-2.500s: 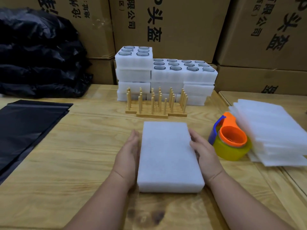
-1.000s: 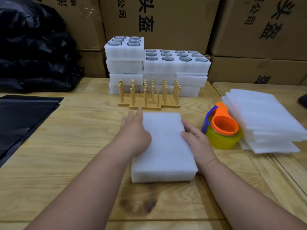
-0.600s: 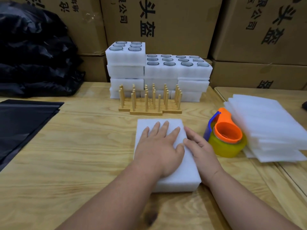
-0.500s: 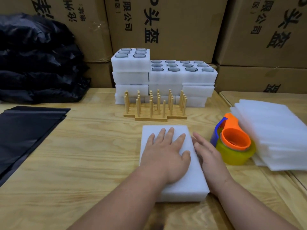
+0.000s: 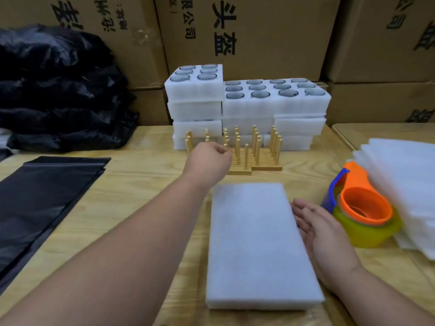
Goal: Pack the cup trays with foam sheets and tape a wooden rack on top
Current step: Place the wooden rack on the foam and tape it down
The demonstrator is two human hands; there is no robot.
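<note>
The foam-covered pack [image 5: 263, 245] lies flat on the wooden worktop [image 5: 131, 191] at lower centre of the frame, its long axis running from the near edge toward the top of the frame, slightly tilted to the left at the far end. The right hand [image 5: 322, 241] rests along the pack's right long edge, fingers straight and touching the foam side; its grip is wide and holds nothing. The left hand [image 5: 209, 161] reaches to centre frame at the wooden rack [image 5: 247, 151], fingers curled; whether its grip closes on a peg cannot be told. The rack stands upright just beyond the pack's far end, pegs pointing up, its long axis running left to right. Behind it, stacked cup trays [image 5: 247, 107] sit against cardboard boxes [image 5: 247, 31]. At right, a tape dispenser [image 5: 362, 212] stands between the pack and a pile of foam sheets [image 5: 404, 184]. Black bags [image 5: 47, 196] lie flat at left.
</note>
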